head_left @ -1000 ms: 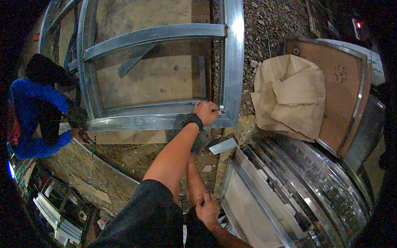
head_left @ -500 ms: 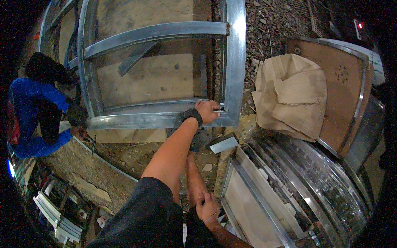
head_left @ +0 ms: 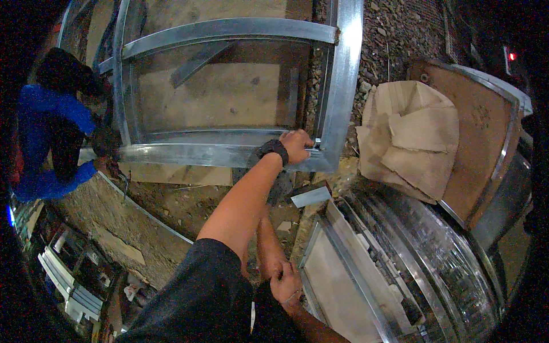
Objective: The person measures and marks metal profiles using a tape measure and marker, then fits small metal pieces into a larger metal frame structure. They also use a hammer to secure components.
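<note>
A large welded metal frame (head_left: 234, 155) of square tube lies ahead of me. At its near right corner is my left hand (head_left: 296, 146), a black watch on the wrist. Its fingers are bent and closed at a small shiny metal piece (head_left: 316, 143) inside the corner; whether they grip it is hard to see. My right hand (head_left: 286, 283), with a thin bracelet, rests on my bare leg (head_left: 267, 239), fingers curled; anything inside them is hidden. Just past the near corner lies a short metal offcut (head_left: 311, 196).
At the left, a person in a blue sleeve (head_left: 60, 106) crouches by the frame's near left corner, a hand (head_left: 106, 167) beside a thin dark tool. Crumpled cardboard (head_left: 412, 137) leans on a brown panel (head_left: 486, 131) at right. Film-wrapped metal lengths (head_left: 440, 257) stand nearer me.
The view has shifted, so the frame sits slightly higher and further right. My left hand stays at the same corner, and my right hand remains on my leg.
</note>
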A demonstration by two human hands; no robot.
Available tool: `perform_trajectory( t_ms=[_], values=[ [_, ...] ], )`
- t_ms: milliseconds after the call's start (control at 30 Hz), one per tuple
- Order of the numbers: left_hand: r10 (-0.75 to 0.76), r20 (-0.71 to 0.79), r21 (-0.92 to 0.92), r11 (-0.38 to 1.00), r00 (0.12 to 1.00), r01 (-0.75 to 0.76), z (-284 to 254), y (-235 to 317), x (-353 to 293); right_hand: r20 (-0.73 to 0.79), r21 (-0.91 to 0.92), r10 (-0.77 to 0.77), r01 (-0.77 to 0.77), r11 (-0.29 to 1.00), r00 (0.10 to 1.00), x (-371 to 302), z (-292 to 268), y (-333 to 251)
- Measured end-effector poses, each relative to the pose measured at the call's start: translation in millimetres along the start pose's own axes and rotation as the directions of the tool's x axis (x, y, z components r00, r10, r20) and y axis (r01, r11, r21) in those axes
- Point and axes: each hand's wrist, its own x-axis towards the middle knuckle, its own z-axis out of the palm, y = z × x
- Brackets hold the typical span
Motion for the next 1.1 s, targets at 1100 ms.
perform_trajectory(
  t_ms=[1100],
  values=[
    [-0.025,0.305,0.198,0.979,0.952,-0.038,-29,6,25,0.014,-0.060,-0.033,0.034,0.998,0.999,8,8,12]
  ],
)
